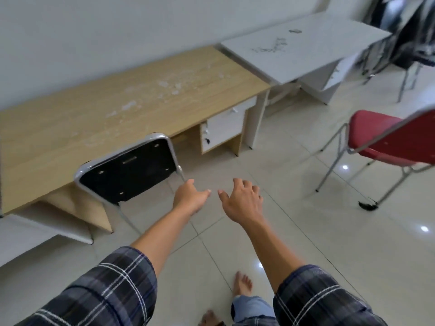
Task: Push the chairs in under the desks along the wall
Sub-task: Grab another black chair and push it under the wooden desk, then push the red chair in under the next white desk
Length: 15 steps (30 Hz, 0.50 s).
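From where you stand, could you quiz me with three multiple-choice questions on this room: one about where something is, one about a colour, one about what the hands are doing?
1. Where is the black-backed chair?
A. Tucked at the wooden desk
B. At the grey desk
C. Lying on its side

2. What colour is the chair on the right?
A. Blue
B. Red
C. Green

3. What are the left hand and right hand doing?
A. Gripping the chair back
B. Holding a cloth
C. Open, holding nothing

Answers: 1 A, its back stands against the wooden desk's front edge. 2 B, its seat and back are red. 3 C, the fingers of both are spread above the floor tiles, clear of the chair.
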Available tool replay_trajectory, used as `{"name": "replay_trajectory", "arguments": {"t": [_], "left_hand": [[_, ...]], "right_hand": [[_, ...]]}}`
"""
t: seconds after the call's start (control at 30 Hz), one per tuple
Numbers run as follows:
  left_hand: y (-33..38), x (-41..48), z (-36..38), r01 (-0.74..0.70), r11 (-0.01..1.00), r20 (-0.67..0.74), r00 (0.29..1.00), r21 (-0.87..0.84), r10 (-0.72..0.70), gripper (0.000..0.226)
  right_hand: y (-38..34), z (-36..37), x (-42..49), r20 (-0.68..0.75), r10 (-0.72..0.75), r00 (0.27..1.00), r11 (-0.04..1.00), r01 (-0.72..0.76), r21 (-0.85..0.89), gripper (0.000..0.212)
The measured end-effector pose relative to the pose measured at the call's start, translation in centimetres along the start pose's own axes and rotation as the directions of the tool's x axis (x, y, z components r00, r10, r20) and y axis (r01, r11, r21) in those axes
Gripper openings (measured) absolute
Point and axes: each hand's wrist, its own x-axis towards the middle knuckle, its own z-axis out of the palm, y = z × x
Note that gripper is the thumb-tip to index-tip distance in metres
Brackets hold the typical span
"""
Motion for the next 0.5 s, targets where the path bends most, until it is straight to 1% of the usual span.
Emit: {"name": "replay_trajectory", "arguments": {"t": [0.03, 0.17, 0.27, 0.4, 0.5], "left_hand": [[0.8, -0.4, 0.7, -0.027, 0.999, 0.023, 0.999, 0.025, 0.027, 0.074], [6.1, -3.3, 6.1, -0.181, 0.972, 0.125, 0.979, 0.150, 0.163, 0.075], [10.5, -5.4, 10.8, -0.301, 0.920, 0.186, 0.948, 0.249, 0.259, 0.074], [17.2, -9.2, 18.7, -0.482, 0.785, 0.284, 0.873, 0.389, 0.396, 0.072], [22.6, -12.3, 25.0, -0.579, 0.692, 0.346, 0.814, 0.432, 0.466, 0.069]], "right_hand": [[1.1, -0.5, -0.3, -0.013, 0.018, 1.000, 1.000, -0.018, 0.006, 0.065], [8.6, -3.8, -1.8, -0.090, 0.164, 0.982, 0.985, -0.158, 0.070, 0.065], [14.8, -6.5, -2.8, -0.128, 0.265, 0.956, 0.961, -0.251, 0.114, 0.066], [24.3, -10.9, -4.2, -0.169, 0.377, 0.911, 0.921, -0.348, 0.176, 0.068], [32.1, -14.5, -5.0, -0.183, 0.434, 0.882, 0.894, -0.397, 0.205, 0.070]]}}
